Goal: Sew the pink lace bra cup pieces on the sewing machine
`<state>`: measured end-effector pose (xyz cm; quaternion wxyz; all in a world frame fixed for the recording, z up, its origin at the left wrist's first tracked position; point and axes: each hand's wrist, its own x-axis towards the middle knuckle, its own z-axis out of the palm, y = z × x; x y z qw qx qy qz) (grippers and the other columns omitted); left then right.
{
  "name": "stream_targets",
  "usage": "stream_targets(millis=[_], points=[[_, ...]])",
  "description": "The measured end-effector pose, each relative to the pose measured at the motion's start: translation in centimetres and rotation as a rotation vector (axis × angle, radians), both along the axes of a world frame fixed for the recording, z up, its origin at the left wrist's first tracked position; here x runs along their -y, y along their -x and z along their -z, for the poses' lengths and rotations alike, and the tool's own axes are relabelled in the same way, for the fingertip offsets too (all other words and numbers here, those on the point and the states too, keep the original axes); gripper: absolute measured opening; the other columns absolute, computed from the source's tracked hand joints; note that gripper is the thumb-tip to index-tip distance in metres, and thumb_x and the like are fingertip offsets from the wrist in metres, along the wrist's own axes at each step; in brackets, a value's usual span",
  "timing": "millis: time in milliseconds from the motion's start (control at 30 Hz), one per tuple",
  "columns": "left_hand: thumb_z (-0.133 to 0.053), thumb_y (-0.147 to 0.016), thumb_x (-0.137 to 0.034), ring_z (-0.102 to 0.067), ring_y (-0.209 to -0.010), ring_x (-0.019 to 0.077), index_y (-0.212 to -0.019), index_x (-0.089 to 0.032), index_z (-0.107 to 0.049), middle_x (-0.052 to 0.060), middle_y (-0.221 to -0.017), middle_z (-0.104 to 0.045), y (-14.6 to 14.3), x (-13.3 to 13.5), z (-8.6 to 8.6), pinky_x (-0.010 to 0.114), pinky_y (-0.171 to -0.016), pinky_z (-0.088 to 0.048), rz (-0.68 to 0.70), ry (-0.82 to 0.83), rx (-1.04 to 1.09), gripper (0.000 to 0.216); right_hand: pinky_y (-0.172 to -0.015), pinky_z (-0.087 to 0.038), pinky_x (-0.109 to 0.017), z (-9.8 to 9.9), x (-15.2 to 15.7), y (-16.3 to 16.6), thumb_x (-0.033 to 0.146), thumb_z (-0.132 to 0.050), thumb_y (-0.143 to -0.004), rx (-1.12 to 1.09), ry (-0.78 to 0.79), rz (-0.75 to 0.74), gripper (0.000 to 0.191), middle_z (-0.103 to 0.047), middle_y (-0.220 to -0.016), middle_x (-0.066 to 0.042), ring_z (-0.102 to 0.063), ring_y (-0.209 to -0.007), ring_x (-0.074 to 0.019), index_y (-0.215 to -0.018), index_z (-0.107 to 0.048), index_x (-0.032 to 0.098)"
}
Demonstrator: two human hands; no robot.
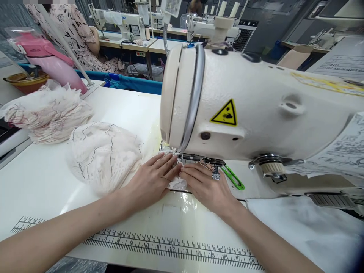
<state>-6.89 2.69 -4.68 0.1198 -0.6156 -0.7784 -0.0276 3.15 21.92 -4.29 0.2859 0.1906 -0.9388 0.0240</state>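
Observation:
A white sewing machine [256, 102] fills the right side, its needle area partly hidden behind the head and my fingers. My left hand [150, 176] lies flat with its fingers stretched over thin white lace fabric [178, 184] at the machine's foot. From the other side, my right hand [209, 185] has its fingers bent together on the same fabric, beside the foot; its thumb is hidden. To the left of my left hand sits a bunched pile of pale lace pieces [105, 155] with dark thread ends.
Another heap of lace [54, 110] lies farther left, near a pink spray bottle [54, 60] and a brown bowl [27, 81]. A green slotted handle [233, 177] rests under the machine arm. A printed ruler [170, 248] runs along the front edge. Behind, a person [68, 34] sits near other machines.

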Motion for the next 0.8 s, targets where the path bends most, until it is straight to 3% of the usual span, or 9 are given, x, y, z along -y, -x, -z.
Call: stream_targets(millis=[167,433,567,800], points=[[-0.050,-0.090,-0.022,-0.045,-0.132,0.0269,-0.138,-0.011,-0.046,0.013,-0.141,-0.048,0.0,-0.2,-0.1,0.045,-0.113,-0.034,-0.014,0.021,-0.005,0.049,-0.060,-0.038,-0.028,-0.2,-0.1,0.1,0.002,-0.050,-0.087,-0.041,-0.034,0.007,0.025,-0.073,-0.098,0.002,-0.066,-0.092,-0.0110,-0.094,-0.067,0.019],[-0.049,-0.092,-0.022,-0.044,-0.133,0.0269,-0.136,-0.013,-0.049,0.010,-0.141,-0.049,0.1,-0.3,-0.2,0.044,-0.111,-0.037,-0.048,-0.006,-0.023,0.045,-0.067,-0.045,-0.027,0.0,-0.2,0.3,0.001,-0.051,-0.085,-0.022,-0.070,0.002,0.024,-0.072,-0.103,-0.001,-0.065,-0.097,-0.0131,-0.093,-0.067,0.017],[-0.039,-0.094,-0.016,-0.048,-0.129,0.0229,-0.132,-0.011,-0.052,0.008,-0.138,-0.052,0.2,0.0,-0.1,0.042,-0.113,-0.034,0.018,-0.046,-0.067,0.041,-0.064,-0.045,-0.026,-0.1,-0.1,0.1,0.003,-0.047,-0.090,-0.016,-0.121,-0.013,0.025,-0.071,-0.107,-0.004,-0.063,-0.102,-0.0137,-0.099,-0.067,0.016],[-0.037,-0.095,-0.018,-0.047,-0.130,0.0206,-0.131,-0.012,-0.055,0.006,-0.138,-0.052,0.9,0.6,-0.1,0.039,-0.118,-0.025,0.097,-0.014,-0.059,0.041,-0.093,-0.048,-0.029,0.1,0.5,0.2,0.002,-0.048,-0.089,-0.036,-0.178,-0.044,0.026,-0.071,-0.103,-0.006,-0.062,-0.104,-0.0147,-0.102,-0.067,0.013]])
